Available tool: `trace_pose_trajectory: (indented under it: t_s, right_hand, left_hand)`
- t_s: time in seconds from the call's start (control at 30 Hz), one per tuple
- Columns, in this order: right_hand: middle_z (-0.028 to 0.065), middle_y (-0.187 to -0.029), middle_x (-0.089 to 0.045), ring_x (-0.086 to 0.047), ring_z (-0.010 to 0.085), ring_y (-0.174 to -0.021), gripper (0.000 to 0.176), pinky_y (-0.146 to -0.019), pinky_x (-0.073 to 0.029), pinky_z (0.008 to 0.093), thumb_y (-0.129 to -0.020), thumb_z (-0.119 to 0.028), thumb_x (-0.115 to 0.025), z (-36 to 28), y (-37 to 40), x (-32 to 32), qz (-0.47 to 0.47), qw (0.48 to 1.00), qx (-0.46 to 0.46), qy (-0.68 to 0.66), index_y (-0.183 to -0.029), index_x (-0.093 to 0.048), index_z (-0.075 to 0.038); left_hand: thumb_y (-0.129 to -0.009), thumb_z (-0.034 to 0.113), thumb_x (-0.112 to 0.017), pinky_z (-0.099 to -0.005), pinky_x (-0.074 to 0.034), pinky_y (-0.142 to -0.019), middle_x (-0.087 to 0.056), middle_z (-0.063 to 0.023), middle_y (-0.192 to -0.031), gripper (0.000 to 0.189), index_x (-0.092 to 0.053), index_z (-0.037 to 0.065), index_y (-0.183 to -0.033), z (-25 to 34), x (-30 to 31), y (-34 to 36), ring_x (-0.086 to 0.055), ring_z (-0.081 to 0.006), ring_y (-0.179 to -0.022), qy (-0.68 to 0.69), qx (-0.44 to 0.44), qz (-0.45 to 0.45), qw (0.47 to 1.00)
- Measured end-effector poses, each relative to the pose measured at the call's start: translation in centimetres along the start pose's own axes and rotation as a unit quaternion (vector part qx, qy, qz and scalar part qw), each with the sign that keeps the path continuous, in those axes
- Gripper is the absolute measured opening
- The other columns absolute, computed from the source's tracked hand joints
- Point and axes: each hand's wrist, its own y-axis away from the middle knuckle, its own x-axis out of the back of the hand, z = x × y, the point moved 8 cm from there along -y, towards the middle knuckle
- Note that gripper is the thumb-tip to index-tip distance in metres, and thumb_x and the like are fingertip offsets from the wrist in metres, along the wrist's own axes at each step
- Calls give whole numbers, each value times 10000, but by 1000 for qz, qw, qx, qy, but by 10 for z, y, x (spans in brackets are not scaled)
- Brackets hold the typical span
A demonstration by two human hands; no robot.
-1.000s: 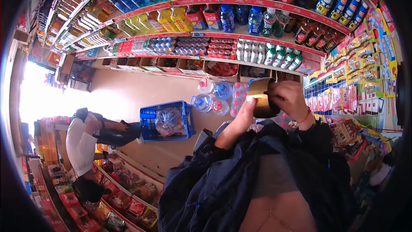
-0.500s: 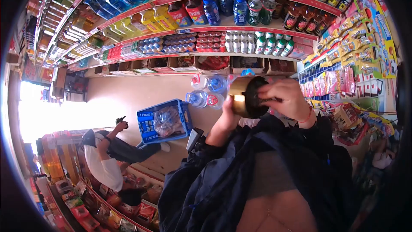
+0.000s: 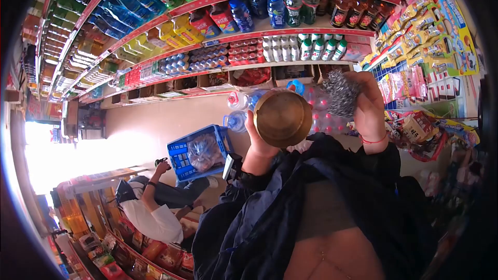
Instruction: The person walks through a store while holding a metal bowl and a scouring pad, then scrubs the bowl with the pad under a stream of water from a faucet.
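My left hand (image 3: 261, 144) grips a round brass-coloured metal pot (image 3: 283, 118) by its side, thumb along the wall. The pot's open mouth faces up toward me, and its inside shows bare, dull metal. To the right, my right hand (image 3: 369, 111) is closed on a grey steel wool scourer (image 3: 342, 95), raised and apart from the pot. Some of my left fingers are hidden beneath the pot. Large clear bottles with blue and pink caps stand on the floor beyond both hands, including a clear jug (image 3: 236, 121).
A blue crate (image 3: 174, 153) with a plastic-wrapped bundle sits on the floor at left. Near it, a person in a white top (image 3: 150, 223) is low by the lower shelves. Drink shelves (image 3: 233, 38) run across the back; snack packets (image 3: 410, 85) hang at right.
My right hand has come out of the pot and moved right with the scourer. The pot has tipped so its mouth faces me. The person at left has shifted right.
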Motion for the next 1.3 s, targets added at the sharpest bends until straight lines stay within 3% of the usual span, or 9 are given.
trace_pose_trajectory:
  t_s: [0.23, 0.43, 0.6, 0.7, 0.87, 0.97, 1.1, 1.2, 1.3]
  right_hand:
    - [119, -1077, -549, -537, 227, -981, 294, -858, -405, 332, -676, -2, -643, -25, -4, -45, -182, 919, 114, 331, -963, -578, -11]
    - [65, -1007, -567, -515, 194, -816, 183, -734, -424, 320, -664, -127, -589, 14, 13, -87, -266, 584, 311, 701, -835, -600, -62]
    - [57, -913, -594, -525, 192, -808, 232, -701, -431, 319, -638, -125, -546, 35, 2, -75, -257, 545, 249, 758, -845, -602, -36]
    - [65, -842, -603, -553, 208, -803, 213, -664, -442, 337, -652, -137, -577, 48, 1, -63, -285, 570, 214, 741, -839, -611, -41]
    - [93, -781, -588, -580, 266, -725, 168, -610, -456, 382, -655, -59, -635, 63, -2, -45, -329, 741, 16, 586, -820, -607, -47]
    - [102, -776, -594, -584, 264, -658, 226, -569, -456, 363, -623, 1, -651, 52, -5, -47, -265, 866, 42, 423, -840, -597, -31]
    - [122, -781, -606, -588, 291, -639, 230, -578, -465, 354, -653, -53, -676, 38, -6, -47, -198, 840, 178, 473, -863, -587, -23]
    - [54, -821, -604, -560, 91, -704, 178, -586, -430, 220, -739, -8, -657, 38, -10, -25, -97, 915, 1, 392, -903, -589, -12]
    - [40, -787, -594, -542, 52, -700, 165, -586, -425, 212, -769, -15, -641, 60, 2, -14, -95, 958, -153, 225, -922, -581, -2]
  left_hand:
    - [-815, 652, -295, -449, -326, -1015, -354, -145, -1355, 776, -292, 90, -1350, -2, 2, -6, -396, -302, -1221, -109, 2, 4, 994]
    - [-849, 583, -323, -388, -299, -1028, -389, -125, -1333, 712, -292, 75, -1346, -14, 12, -15, -382, -249, -1238, -247, 20, 11, 969]
    - [-874, 463, -359, -336, -356, -972, -422, -127, -1268, 656, -257, 9, -1337, -8, 10, -17, -455, -224, -1146, -292, 32, -24, 956]
    - [-874, 452, -373, -326, -355, -965, -424, -128, -1264, 672, -239, -6, -1347, -8, 8, -20, -451, -221, -1145, -344, 6, -42, 938]
    - [-885, 479, -351, -336, -350, -970, -429, -117, -1263, 674, -241, 4, -1351, -12, 23, -19, -445, -220, -1152, -361, -8, -21, 932]
    - [-882, 521, -355, -367, -338, -975, -471, -59, -1220, 589, -370, 81, -1274, -14, 22, -17, -458, -200, -1125, -299, 6, 4, 954]
    - [-874, 526, -377, -379, -324, -993, -455, -59, -1243, 600, -358, 88, -1284, -24, 37, -13, -438, -207, -1155, -255, 48, 31, 965]
    - [-821, 582, -439, -344, -446, -881, -448, -145, -1229, 797, -244, 10, -1340, -18, 29, -16, -532, -231, -1051, -311, -16, -7, 950]
    - [-801, 562, -485, -339, -404, -924, -430, -146, -1246, 887, -116, 12, -1391, -7, 0, -21, -484, -222, -1111, -340, -85, -52, 935]
